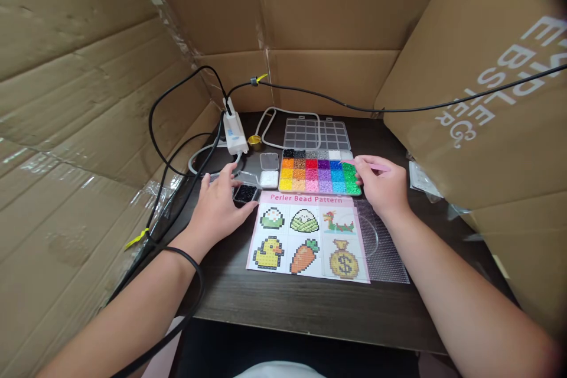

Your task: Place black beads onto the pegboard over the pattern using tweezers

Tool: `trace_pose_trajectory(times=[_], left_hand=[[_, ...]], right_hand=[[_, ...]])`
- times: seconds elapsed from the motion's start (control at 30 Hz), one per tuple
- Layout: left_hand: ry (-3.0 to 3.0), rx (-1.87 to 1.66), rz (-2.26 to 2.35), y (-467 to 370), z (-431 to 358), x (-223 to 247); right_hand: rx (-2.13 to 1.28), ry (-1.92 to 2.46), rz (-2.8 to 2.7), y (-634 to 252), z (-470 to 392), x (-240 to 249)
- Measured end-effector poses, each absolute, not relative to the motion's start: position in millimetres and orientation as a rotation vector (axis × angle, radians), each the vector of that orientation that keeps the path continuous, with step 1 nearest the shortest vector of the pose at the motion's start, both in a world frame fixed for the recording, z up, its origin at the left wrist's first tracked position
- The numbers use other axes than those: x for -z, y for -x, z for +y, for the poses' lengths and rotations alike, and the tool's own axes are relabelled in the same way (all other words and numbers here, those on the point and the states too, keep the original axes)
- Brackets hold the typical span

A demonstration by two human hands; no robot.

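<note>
My right hand (383,183) is closed around pink tweezers (372,166), whose tip points left over the blue beads at the right of the bead box (282,190). That box stands with its lid (316,133) folded back, showing rows of compartments in many colours. My left hand (219,201) has its fingers spread around the left side of a small clear case of black beads (245,192); thumb and fingers lie close to its edges, and whether they press on it I cannot tell. Nearer me lies a Perler bead pattern sheet (287,238) with several pixel pictures.
A small case of white beads (269,179) stands open beside the bead box. Under the sheet's right side lies a clear pegboard (387,251). A white power strip (234,133), black cables (153,112) and a gold round object (254,140) are behind. Cardboard walls (328,80) enclose the table.
</note>
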State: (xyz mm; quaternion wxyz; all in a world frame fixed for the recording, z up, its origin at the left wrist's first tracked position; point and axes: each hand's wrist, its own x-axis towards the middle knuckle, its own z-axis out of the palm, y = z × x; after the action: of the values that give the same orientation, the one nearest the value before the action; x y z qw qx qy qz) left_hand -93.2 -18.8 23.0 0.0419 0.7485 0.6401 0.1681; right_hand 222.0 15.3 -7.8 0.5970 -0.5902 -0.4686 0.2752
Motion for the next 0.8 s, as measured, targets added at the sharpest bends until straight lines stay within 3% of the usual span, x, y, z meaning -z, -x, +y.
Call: trace_pose_trajectory(times=[0.3, 0.57, 0.8], left_hand=[[-2.269, -0.757, 1.962, 90.2, -31.0, -31.1], [-2.324, -0.797, 1.669, 46.7, -29.1, -52.9], [-2.312, -0.809, 1.498, -3.3, -4.4, -38.1]], right_hand=[[-0.632, 1.368, -1.116, -222.8, 15.4, 9.2], [-0.626, 1.353, -1.112, -223.6, 15.8, 10.0], [-0.627, 1.328, -1.102, -224.4, 15.4, 8.1]])
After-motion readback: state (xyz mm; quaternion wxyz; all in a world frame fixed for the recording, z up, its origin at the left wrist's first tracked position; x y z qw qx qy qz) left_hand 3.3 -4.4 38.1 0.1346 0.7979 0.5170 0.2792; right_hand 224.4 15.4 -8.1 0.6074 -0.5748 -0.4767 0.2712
